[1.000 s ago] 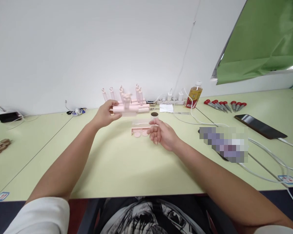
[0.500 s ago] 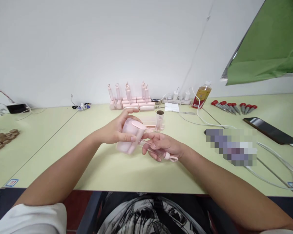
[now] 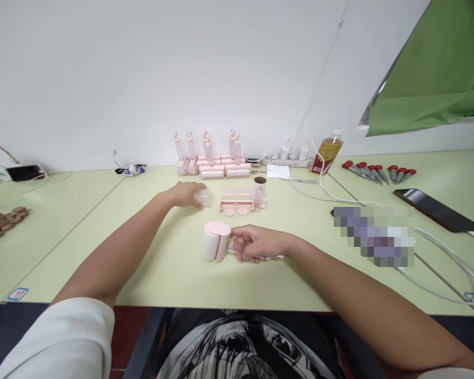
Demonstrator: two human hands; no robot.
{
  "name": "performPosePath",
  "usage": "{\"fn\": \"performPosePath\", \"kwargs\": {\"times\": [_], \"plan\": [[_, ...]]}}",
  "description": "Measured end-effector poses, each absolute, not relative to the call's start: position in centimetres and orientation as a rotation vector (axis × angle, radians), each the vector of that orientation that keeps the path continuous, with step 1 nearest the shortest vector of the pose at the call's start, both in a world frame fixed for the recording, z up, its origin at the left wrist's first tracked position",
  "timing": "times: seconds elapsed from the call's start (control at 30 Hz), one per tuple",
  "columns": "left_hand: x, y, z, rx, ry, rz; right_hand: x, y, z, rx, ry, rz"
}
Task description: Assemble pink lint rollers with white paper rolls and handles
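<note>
My right hand (image 3: pixel 260 242) is closed round the clear handle of a pink lint roller (image 3: pixel 216 241). The roller's head points left, with its white roll showing and a flat pink oval end facing up. Farther off and to the left, my left hand (image 3: pixel 188 194) has its fingers closed on a translucent cover (image 3: pixel 203 197), at or just above the table; I cannot tell which. Just right of that cover lie loose pink lint roller parts: an open housing (image 3: pixel 237 205), round caps (image 3: pixel 243 211), a clear handle (image 3: pixel 258 197) and an upright roll (image 3: pixel 260 181).
Along the wall stand several assembled pink lint rollers (image 3: pixel 225 169). A power strip (image 3: pixel 286 162), a drink bottle (image 3: pixel 327 152), red-handled screwdrivers (image 3: pixel 373 172) and a phone (image 3: pixel 438 210) with white cables are to the right. Brown pieces (image 3: pixel 3 225) lie at far left.
The translucent cover has come off the roller head and moved away to the left in my left hand. My right hand still holds the lint roller, its head now lower and uncovered.
</note>
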State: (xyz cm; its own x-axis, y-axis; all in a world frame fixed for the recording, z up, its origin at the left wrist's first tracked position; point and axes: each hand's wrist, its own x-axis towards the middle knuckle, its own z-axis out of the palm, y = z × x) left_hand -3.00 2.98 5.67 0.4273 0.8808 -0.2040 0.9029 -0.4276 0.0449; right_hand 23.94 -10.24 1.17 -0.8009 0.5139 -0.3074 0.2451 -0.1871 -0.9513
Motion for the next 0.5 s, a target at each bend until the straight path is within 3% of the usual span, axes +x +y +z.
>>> {"fn": "performPosePath", "kwargs": {"times": [0.2,0.37,0.43,0.5], "plan": [[-2.2,4.6,3.4,2.504,1.576,-0.137,24.3,-10.0,0.7,-0.919,-1.877,2.041],[-1.1,0.6,3.3,2.337,1.356,0.715,24.3,-9.5,0.1,-0.861,-1.781,1.943],[-0.3,-2.4,3.2,2.034,1.149,0.825,24.1,-9.5,0.2,-0.848,-1.716,1.924],[0.6,-5.2,3.0,1.923,1.001,0.711,23.9,-9.4,0.3,-0.858,-1.65,1.901]]}}
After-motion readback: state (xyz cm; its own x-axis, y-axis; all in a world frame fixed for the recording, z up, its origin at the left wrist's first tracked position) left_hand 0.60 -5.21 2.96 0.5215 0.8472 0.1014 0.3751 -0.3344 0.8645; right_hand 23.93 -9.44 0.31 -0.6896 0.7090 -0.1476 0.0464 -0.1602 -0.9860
